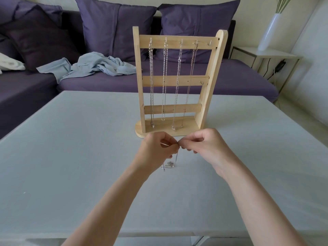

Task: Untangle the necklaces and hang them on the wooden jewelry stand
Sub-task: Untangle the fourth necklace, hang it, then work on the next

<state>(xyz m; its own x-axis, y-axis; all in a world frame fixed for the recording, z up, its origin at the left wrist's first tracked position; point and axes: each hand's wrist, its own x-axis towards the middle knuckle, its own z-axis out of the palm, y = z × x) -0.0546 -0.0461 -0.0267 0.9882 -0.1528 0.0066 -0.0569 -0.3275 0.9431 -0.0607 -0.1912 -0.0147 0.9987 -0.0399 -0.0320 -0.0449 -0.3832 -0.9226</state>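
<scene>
- Silver chain necklace (170, 163), tangled, is pinched by left hand (158, 150) and right hand (204, 145) above grey table (71, 157).
- Upright pale wooden jewelry stand (174, 80) holds four hung chains (164, 80).

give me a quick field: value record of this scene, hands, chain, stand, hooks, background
left hand: pinches the silver chain at its top
right hand: pinches the same chain, fingertips meeting the left hand's
silver chain: hangs from the pinch, lower part bunched on the table
table: pale grey
wooden jewelry stand: upright, just beyond the hands
hung necklaces: four, on the top bar's hooks
free hook: rightmost on top bar, empty
background: purple sofa, crumpled blue cloth, white vase
</scene>
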